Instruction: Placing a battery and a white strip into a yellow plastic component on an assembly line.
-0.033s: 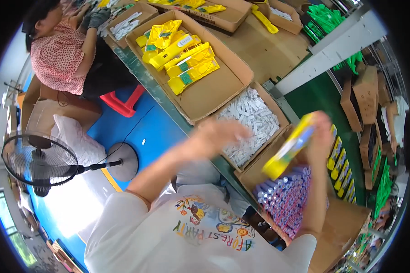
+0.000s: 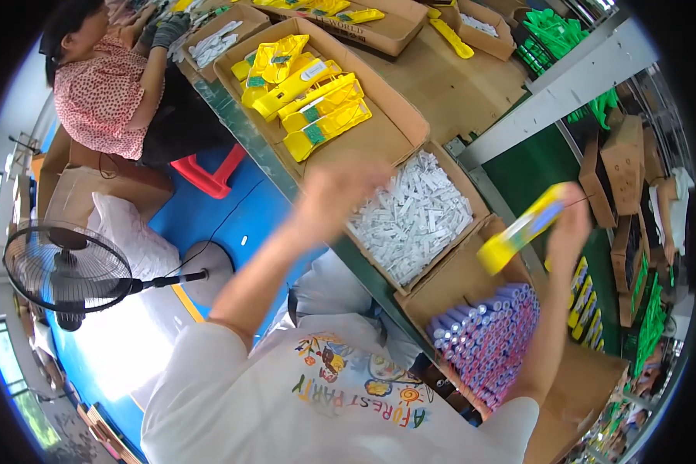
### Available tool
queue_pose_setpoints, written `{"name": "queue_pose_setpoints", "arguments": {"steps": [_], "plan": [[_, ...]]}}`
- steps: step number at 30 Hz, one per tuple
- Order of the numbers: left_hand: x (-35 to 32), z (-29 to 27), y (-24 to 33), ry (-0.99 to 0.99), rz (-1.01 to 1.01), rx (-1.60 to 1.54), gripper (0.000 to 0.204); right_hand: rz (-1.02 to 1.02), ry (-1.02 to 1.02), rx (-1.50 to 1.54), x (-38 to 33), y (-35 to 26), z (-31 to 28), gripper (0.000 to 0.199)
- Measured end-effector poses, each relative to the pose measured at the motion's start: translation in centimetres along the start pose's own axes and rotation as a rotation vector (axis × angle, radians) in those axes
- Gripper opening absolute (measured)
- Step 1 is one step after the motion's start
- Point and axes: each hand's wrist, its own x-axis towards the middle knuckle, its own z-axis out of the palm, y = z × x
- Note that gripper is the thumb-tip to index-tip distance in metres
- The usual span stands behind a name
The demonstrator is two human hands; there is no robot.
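Observation:
My right hand (image 2: 568, 224) is closed on a long yellow plastic casing (image 2: 501, 251), held tilted above the right part of the table. A blue-purple cylinder (image 2: 547, 215) lies inside the casing, and a thin dark wire sticks out at its upper end. My left hand (image 2: 340, 193) is smeared by motion, over the table edge between a box of yellow casings and a box of small white pieces (image 2: 417, 220); whether its fingers hold anything is not clear. Below the held casing, many purple-wrapped cylinders (image 2: 487, 332) are stacked in a cardboard box.
The cardboard tray (image 2: 394, 127) holds yellow casings with green circuit boards. Several yellow casings (image 2: 584, 301) stand in a row at right. A slanted metal beam (image 2: 557, 97) crosses the table. At left are a fan (image 2: 69, 271), a red stool (image 2: 209, 170) and a seated co-worker (image 2: 104, 100).
My left hand has moved left and away from me, off the white pieces towards the tray of yellow casings. My right hand has carried the yellow casing to the right.

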Motion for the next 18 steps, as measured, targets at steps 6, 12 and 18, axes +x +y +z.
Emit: {"name": "queue_pose_setpoints", "arguments": {"steps": [6,12,18], "plan": [[6.5,-6.5,-6.0,0.01,0.021,1.345,0.044,0.09,-0.086,-0.452,7.6,28.9,-8.8,0.021],[2.6,-3.6,0.7,0.008,-0.154,0.16,0.044,-0.303,0.099,-0.726,3.5,4.2,-0.3,0.033],[-3.2,5.8,4.2,-0.163,-0.443,-1.164,0.072,-1.072,-0.284,-0.27,-9.3,-13.0,5.0,0.036]]}}
